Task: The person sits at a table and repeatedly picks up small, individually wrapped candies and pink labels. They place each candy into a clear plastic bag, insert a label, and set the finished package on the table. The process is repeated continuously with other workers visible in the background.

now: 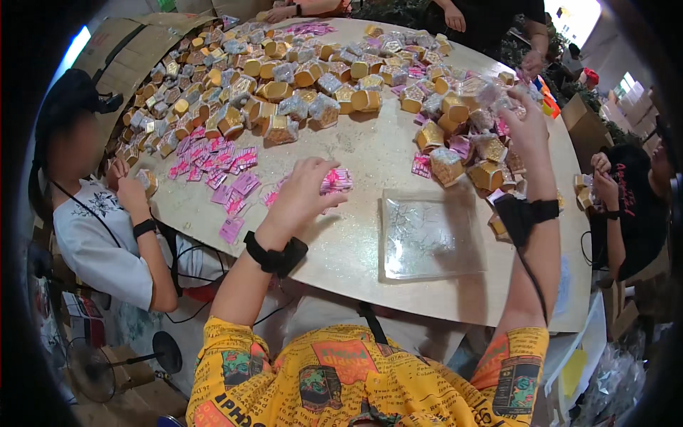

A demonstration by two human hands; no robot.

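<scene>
My left hand (307, 191) curls its thumb and fingers around a small stack of pink-and-white printed packets (336, 180) over the table. More pink packets (220, 160) lie loose to its left. On the right, my right hand (528, 127) is raised above a heap of gold, house-shaped boxes (487, 174), some in clear wrap. Its fingers are apart and curved, with nothing distinct between them. Just left of those fingertips is a blurred, see-through wrapped piece (475, 91); whether they touch it is hard to see. A shallow clear plastic tray (432, 235) rests between my arms.
Many gold wrapped boxes (277, 89) cover the far side of the pale table (348, 263). A person in white (107, 235) sits at left, another in black (637, 213) at right, and more stand across. A large cardboard box (117, 53) adjoins the table's far left.
</scene>
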